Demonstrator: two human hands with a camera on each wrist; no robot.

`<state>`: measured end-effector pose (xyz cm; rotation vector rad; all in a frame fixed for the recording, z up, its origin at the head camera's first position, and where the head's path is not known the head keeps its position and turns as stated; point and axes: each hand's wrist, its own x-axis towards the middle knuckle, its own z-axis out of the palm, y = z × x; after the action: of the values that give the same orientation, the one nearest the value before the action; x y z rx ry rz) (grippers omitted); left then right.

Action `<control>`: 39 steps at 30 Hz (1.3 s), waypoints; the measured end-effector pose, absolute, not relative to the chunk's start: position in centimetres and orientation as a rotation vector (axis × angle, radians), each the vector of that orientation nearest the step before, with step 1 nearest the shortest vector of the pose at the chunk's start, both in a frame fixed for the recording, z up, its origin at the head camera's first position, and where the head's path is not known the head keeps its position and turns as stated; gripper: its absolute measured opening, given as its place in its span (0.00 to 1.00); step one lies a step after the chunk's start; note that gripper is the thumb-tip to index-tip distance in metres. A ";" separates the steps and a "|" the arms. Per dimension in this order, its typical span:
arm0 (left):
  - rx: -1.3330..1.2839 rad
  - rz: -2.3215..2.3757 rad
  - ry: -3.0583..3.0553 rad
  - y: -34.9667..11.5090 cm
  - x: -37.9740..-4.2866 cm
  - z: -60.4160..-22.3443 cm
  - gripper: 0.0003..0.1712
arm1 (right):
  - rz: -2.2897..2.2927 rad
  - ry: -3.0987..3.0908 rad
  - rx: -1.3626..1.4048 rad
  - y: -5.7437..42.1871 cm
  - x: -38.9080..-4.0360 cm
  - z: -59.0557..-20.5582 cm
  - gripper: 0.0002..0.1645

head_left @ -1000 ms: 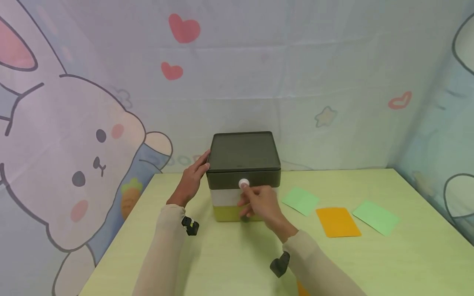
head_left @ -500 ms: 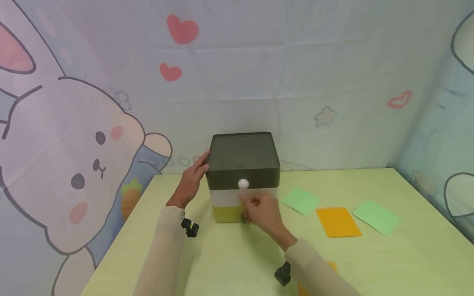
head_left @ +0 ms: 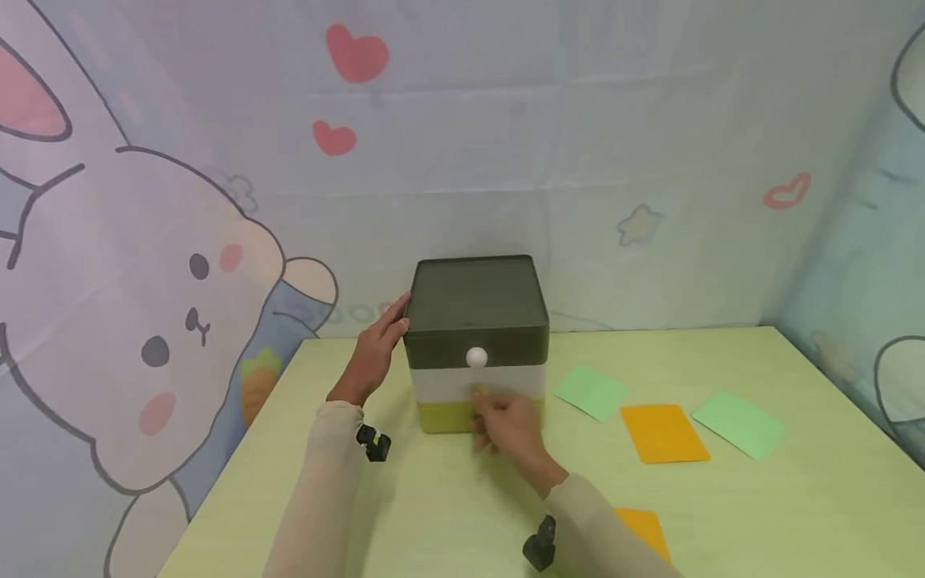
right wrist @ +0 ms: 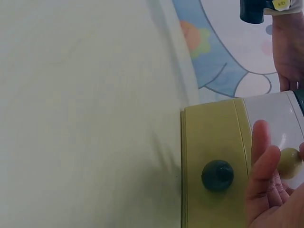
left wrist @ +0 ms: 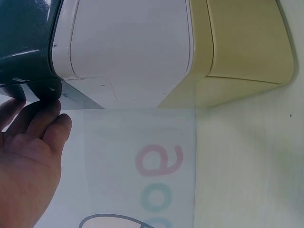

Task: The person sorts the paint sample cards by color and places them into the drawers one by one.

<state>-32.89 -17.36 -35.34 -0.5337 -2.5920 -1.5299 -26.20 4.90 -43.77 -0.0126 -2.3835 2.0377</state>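
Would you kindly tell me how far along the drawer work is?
Done: the left hand rests against the box. In hand: the right hand is at the yellow knob of the white drawer, grip unclear. Left: that drawer looks shut, so opening it probably remains.

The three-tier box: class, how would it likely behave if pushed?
The box looks stiff, judging by its straight edges and flat faces. Pushed low, it would probably slide rather than tip, its flat bottom resting on the table. Its shiny dark knob might feel slippery.
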 end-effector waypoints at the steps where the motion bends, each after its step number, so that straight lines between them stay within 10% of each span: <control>1: -0.532 -1.534 -2.591 -17.4 -32.9 -35.4 0.31 | 2.058 -2.365 -0.012 4.8 -26.3 -43.5 0.28; 39: -0.554 -1.528 -2.612 -17.6 -33.1 -35.0 0.32 | 2.400 -2.285 -0.022 5.3 -17.8 -43.8 0.23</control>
<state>-33.14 -17.63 -35.01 -0.5539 -2.6121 -1.5280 -17.83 5.31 -43.77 -0.0219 -2.2855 2.3997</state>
